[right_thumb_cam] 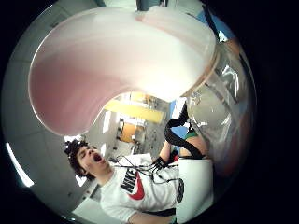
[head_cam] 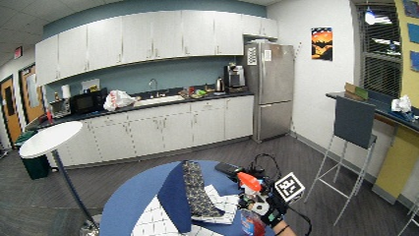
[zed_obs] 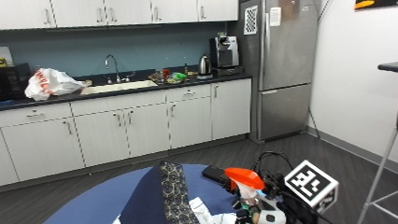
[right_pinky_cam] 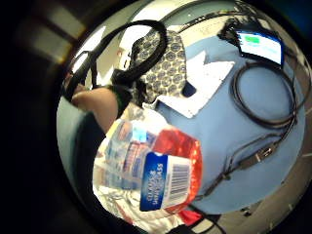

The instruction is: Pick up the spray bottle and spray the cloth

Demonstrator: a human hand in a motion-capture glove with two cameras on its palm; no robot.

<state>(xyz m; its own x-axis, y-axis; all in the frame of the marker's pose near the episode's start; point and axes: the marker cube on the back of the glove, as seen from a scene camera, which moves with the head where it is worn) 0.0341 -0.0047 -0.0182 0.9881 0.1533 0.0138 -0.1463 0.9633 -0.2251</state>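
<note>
I've got the spray bottle (head_cam: 249, 206) up off the blue counter (head_cam: 140, 189) in my right hand (head_cam: 270, 209), so the pickup looks done and the spraying is what's left. Grip is closed round the bottle's neck, judging by the wide outside view and by how close the bottle sits to both palm cams. The orange spray head (zed_obs: 244, 177) stands upright above the hand, prob. kept that way so the trigger stays reachable. In the little-finger palm view the labelled body (right_pinky_cam: 156, 178) with its barcode fills the near field, w/ the counter beyond.

The cloth (head_cam: 219, 201), white w/ a grid pattern, lies flat on the counter just beside the bottle, partly under a dark patterned tie (head_cam: 196, 191). That puts it near the nozzle, which I reckon is the point of holding the bottle here.

Hard to make out: which way the nozzle points, and whether a finger is on the trigger. The thumb-side palm view is mostly blocked by the pale underside of the spray head (right_thumb_cam: 117, 70). The outside view cuts the hand off at its lower edge.
</note>
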